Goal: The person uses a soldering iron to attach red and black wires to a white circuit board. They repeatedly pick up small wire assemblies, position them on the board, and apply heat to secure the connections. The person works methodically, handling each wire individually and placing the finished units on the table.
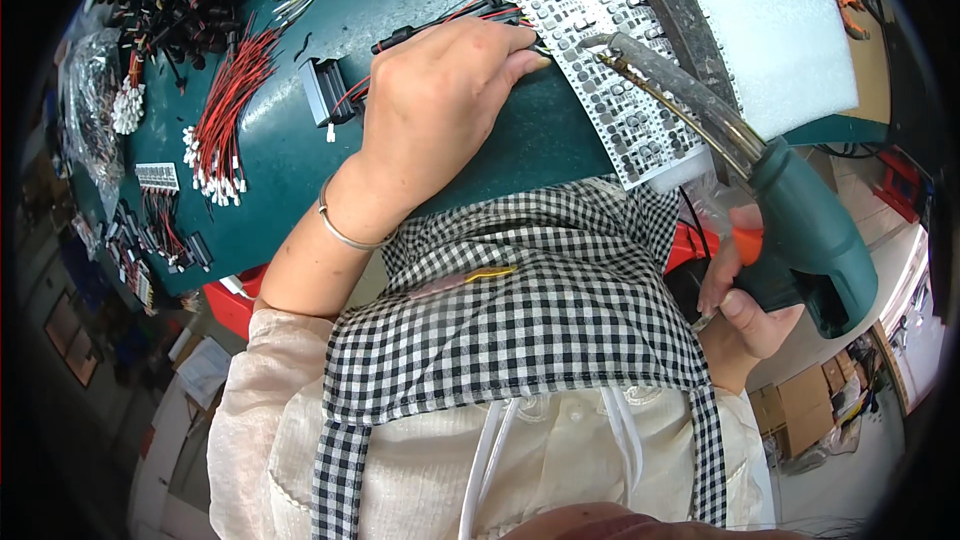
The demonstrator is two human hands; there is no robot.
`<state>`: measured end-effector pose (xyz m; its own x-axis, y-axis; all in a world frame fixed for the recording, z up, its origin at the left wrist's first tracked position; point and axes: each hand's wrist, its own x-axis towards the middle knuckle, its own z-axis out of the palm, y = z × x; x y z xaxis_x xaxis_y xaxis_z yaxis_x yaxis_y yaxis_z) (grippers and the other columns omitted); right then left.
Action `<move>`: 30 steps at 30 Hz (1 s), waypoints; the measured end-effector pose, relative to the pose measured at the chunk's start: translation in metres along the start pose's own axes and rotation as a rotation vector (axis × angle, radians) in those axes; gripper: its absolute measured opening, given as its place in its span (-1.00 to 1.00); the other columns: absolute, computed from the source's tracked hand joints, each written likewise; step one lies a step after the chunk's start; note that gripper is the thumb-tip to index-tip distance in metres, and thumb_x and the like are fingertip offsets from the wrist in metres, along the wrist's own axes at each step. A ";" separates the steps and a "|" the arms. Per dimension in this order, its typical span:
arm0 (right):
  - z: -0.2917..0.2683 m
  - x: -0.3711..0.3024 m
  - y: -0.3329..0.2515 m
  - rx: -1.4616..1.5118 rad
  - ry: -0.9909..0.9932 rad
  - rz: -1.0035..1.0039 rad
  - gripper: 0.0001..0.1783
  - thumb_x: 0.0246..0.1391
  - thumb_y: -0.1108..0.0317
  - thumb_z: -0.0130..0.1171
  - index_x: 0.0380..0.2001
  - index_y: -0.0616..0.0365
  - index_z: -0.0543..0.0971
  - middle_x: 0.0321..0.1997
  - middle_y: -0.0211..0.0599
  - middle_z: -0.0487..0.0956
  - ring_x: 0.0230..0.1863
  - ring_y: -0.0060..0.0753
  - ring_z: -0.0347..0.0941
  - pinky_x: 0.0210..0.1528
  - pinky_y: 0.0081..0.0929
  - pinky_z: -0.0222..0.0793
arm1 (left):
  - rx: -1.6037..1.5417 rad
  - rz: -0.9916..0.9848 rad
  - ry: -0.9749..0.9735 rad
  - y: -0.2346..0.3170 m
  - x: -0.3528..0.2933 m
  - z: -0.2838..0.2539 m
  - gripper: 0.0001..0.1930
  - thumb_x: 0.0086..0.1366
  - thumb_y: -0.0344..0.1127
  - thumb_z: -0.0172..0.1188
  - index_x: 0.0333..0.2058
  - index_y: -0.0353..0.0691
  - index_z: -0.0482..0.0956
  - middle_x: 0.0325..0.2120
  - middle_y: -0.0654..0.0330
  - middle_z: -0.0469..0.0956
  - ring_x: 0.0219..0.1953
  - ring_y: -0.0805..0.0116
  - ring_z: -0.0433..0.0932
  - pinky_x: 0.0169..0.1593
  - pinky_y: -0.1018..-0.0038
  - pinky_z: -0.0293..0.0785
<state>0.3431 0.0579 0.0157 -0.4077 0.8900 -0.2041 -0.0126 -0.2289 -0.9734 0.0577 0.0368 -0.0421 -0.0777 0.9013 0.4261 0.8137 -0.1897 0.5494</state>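
My left hand [430, 100] is closed in a pinch on thin wires [512, 16] at the left edge of a white circuit board panel [640, 125]. These wires belong to a black cable [393, 38] that runs out behind the hand; the pinched ends are mostly hidden by the fingers. My right hand [750, 320] is wrapped around the handle of a green soldering gun [815, 215] with an orange trigger [746, 244]. Its tip reaches over the upper middle of the panel, left of a dark bar [685, 15] lying across the boards. Whether the tip touches a board, I cannot tell.
White foam [790, 40] lies under and right of the panel. Left of my wrist sits a grey housing [322, 92] with a wire lead. Farther left are red wires with white connectors [225, 130], a black cable pile [180, 0] and a plastic bag [95, 100] on the green mat [290, 210].
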 end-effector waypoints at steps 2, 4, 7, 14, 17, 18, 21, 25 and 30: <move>-0.002 -0.004 0.003 0.006 -0.005 0.010 -0.25 -0.14 0.28 0.33 0.02 0.54 0.23 -0.72 -0.27 0.37 -0.77 -0.50 0.25 -0.73 -0.64 0.20 | 0.011 0.033 0.003 0.001 0.000 0.002 -0.84 -0.02 -0.40 0.37 -0.43 -0.24 0.62 -0.52 0.18 0.61 -0.53 0.31 0.57 -0.44 0.53 0.46; -0.001 -0.002 0.001 -0.012 -0.026 0.044 -0.27 -0.15 0.29 0.34 -0.01 0.53 0.26 -0.71 -0.27 0.38 -0.77 -0.50 0.25 -0.73 -0.64 0.19 | 0.022 0.038 0.016 0.000 -0.001 0.002 -0.84 -0.03 -0.39 0.37 -0.43 -0.23 0.61 -0.52 0.18 0.61 -0.53 0.31 0.57 -0.45 0.52 0.46; 0.004 -0.003 -0.002 -0.039 -0.003 0.081 -0.30 -0.19 0.31 0.36 -0.05 0.52 0.29 -0.71 -0.26 0.39 -0.76 -0.49 0.26 -0.72 -0.64 0.20 | 0.032 0.058 0.014 0.000 -0.002 0.001 -0.84 -0.03 -0.40 0.38 -0.44 -0.23 0.61 -0.52 0.19 0.61 -0.53 0.31 0.57 -0.45 0.52 0.47; 0.012 -0.002 0.002 -0.109 0.036 0.052 -0.40 -0.26 0.42 0.34 -0.13 0.47 0.35 -0.66 -0.25 0.40 -0.74 -0.48 0.27 -0.68 -0.63 0.21 | 0.008 0.073 0.012 -0.003 -0.003 0.003 -0.84 -0.04 -0.42 0.37 -0.43 -0.24 0.61 -0.52 0.19 0.61 -0.53 0.30 0.57 -0.45 0.52 0.47; 0.017 -0.004 0.000 -0.129 0.089 0.105 -0.43 -0.30 0.45 0.32 -0.15 0.45 0.37 -0.60 -0.21 0.42 -0.71 -0.48 0.29 -0.65 -0.63 0.22 | -0.001 0.082 0.023 -0.004 -0.003 0.003 -0.84 -0.04 -0.42 0.37 -0.43 -0.24 0.61 -0.52 0.19 0.61 -0.53 0.30 0.57 -0.44 0.52 0.48; 0.014 -0.005 0.001 -0.191 0.062 0.107 -0.43 -0.30 0.45 0.33 -0.15 0.45 0.38 -0.59 -0.21 0.43 -0.70 -0.49 0.30 -0.64 -0.64 0.22 | -0.002 0.083 0.026 -0.004 -0.003 0.003 -0.84 -0.04 -0.42 0.37 -0.43 -0.24 0.61 -0.52 0.19 0.61 -0.53 0.29 0.57 -0.44 0.52 0.48; 0.008 -0.009 0.001 -0.329 0.027 0.117 -0.42 -0.33 0.46 0.32 -0.14 0.44 0.39 -0.58 -0.22 0.44 -0.68 -0.49 0.31 -0.62 -0.65 0.21 | 0.000 0.076 0.019 -0.005 -0.004 0.003 -0.84 -0.04 -0.43 0.37 -0.43 -0.25 0.61 -0.53 0.18 0.61 -0.53 0.29 0.57 -0.44 0.51 0.48; 0.008 -0.010 0.003 -0.405 0.025 0.089 -0.41 -0.34 0.49 0.28 -0.12 0.44 0.39 -0.60 -0.27 0.45 -0.67 -0.49 0.31 -0.60 -0.64 0.22 | -0.013 0.079 0.029 -0.006 -0.004 0.004 -0.84 -0.04 -0.43 0.37 -0.43 -0.25 0.61 -0.53 0.18 0.60 -0.53 0.29 0.56 -0.44 0.51 0.47; -0.002 -0.004 0.007 -0.510 -0.078 -0.064 -0.44 -0.34 0.52 0.23 -0.13 0.44 0.38 -0.61 -0.27 0.44 -0.68 -0.48 0.31 -0.60 -0.59 0.25 | -0.015 0.071 0.033 -0.005 -0.004 0.004 -0.84 -0.04 -0.43 0.37 -0.43 -0.25 0.61 -0.53 0.19 0.60 -0.54 0.29 0.56 -0.44 0.51 0.47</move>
<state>0.3464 0.0534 0.0096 -0.4879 0.8594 -0.1525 0.3986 0.0639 -0.9149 0.0565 0.0354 -0.0499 -0.0393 0.8719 0.4881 0.8093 -0.2587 0.5274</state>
